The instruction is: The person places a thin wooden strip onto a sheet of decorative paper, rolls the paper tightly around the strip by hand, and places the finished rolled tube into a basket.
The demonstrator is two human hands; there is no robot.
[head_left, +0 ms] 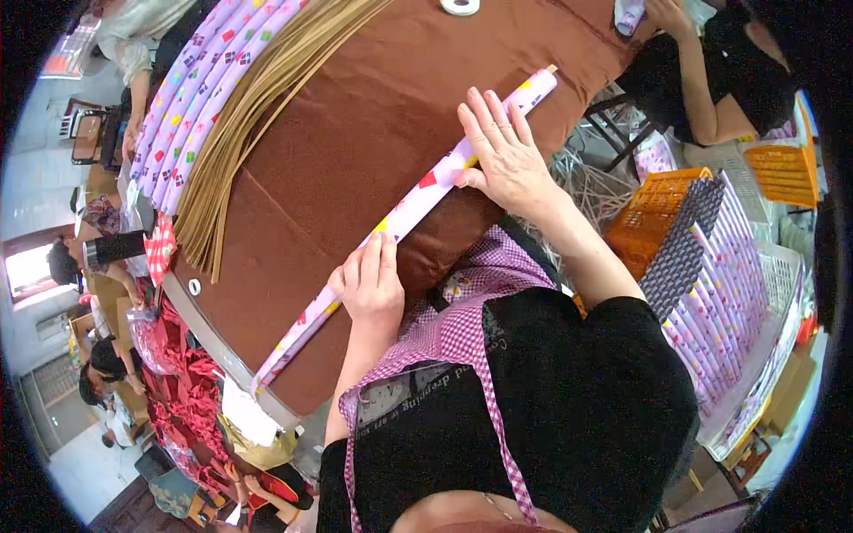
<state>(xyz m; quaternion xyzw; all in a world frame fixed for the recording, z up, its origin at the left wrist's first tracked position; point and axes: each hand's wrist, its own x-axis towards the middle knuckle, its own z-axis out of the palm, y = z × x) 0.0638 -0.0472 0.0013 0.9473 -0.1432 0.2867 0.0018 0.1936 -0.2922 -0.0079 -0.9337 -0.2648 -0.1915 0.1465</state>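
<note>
A long, narrow roll of pale lilac paper or film [411,206], printed with red, yellow and dark shapes, lies diagonally across the brown-covered table [293,204]. A tan tip like a strip or stick pokes out of its upper right end. My right hand [509,164] rests flat on the upper part of the roll, fingers apart. On its lower middle, my left hand [369,277] presses down with outstretched fingers held close together. Neither hand is wrapped round the roll.
Patterned lilac rolls [200,98] and a bundle of thin brown strips [258,115] lie at the table's upper left. A white tape ring [459,7] is at the far edge. Orange crates [653,209] and more rolls [724,302] stand right. Other people sit around.
</note>
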